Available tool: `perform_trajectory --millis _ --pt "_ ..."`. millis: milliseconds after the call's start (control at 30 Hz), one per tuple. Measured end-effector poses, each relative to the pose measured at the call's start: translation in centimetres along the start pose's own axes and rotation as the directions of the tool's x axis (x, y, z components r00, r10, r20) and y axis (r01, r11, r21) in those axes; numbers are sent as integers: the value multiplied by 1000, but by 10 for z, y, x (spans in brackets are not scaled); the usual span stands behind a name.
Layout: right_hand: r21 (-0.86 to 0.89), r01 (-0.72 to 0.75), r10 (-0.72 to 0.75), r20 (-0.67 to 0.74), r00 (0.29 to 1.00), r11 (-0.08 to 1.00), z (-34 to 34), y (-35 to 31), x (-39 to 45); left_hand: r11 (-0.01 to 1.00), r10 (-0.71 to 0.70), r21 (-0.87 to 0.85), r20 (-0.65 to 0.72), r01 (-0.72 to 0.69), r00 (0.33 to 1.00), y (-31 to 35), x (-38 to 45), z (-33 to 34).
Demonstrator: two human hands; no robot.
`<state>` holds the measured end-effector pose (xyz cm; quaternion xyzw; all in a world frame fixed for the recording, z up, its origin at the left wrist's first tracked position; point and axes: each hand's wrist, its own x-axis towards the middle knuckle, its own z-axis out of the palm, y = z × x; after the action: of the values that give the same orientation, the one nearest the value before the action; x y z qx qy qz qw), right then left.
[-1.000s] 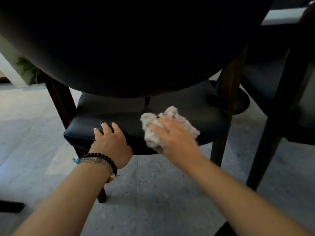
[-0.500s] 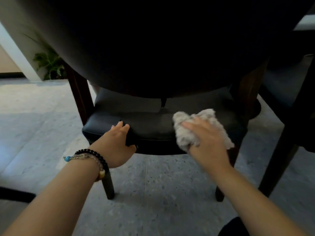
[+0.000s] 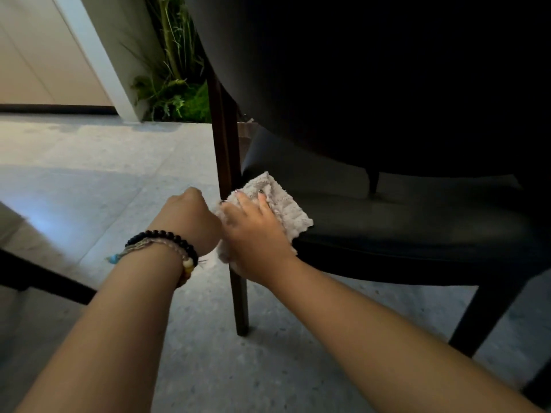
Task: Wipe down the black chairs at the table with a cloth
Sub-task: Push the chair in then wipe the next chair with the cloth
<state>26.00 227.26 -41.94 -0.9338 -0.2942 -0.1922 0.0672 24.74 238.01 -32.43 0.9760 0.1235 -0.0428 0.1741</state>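
Observation:
The black chair has a padded seat (image 3: 402, 222) and a curved dark backrest (image 3: 357, 70) that fills the upper right. A light grey fluffy cloth (image 3: 287, 208) lies on the seat's near left corner. My right hand (image 3: 253, 231) presses it down with straight, spread fingers. My left hand (image 3: 190, 219), with beaded bracelets at the wrist, is curled just left of the chair's wooden post (image 3: 226, 150), touching the cloth's left edge. Its fingers are hidden, so whether it grips anything cannot be told.
The chair's near left leg (image 3: 240, 302) and right leg (image 3: 489, 317) stand on a pale speckled stone floor (image 3: 89, 180). Green plants (image 3: 176, 84) grow behind the chair by a white pillar. A dark bar (image 3: 44, 278) crosses the floor at the left.
My right hand slid the cloth from the seat's right side to its left corner. My left hand let go of the seat's front edge and now sits curled beside the post. The view swung left.

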Motion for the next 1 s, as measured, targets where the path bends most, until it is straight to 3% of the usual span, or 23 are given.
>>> perform_trajectory --millis 133,267,333,467,600,667,833,1000 --pt "-317 90 -48 137 989 944 13 -8 9 999 7 38 -71 -5 997 11 2 0" --pt "-453 334 -244 247 938 827 4 7 -19 999 33 9 -47 -33 998 20 0 4" --pt "-489 377 -281 260 924 786 -2 21 -50 998 58 -20 -32 -58 998 23 0 4" --pt "-394 386 -375 109 921 834 -16 51 -91 994 78 -73 8 -77 997 26 -1 6" --pt "-377 355 -280 240 929 855 -17 23 -63 982 117 -143 -31 -121 993 36 -3 13" --pt "-407 307 -225 238 945 860 -17 19 -64 968 180 -168 -47 -185 983 46 -3 20" --pt "-334 375 -324 200 925 865 -36 68 -117 913 376 -170 4 -370 926 63 -9 40" --pt "-256 216 -220 10 975 942 -66 139 -210 822 566 -112 68 -558 821 74 -24 56"
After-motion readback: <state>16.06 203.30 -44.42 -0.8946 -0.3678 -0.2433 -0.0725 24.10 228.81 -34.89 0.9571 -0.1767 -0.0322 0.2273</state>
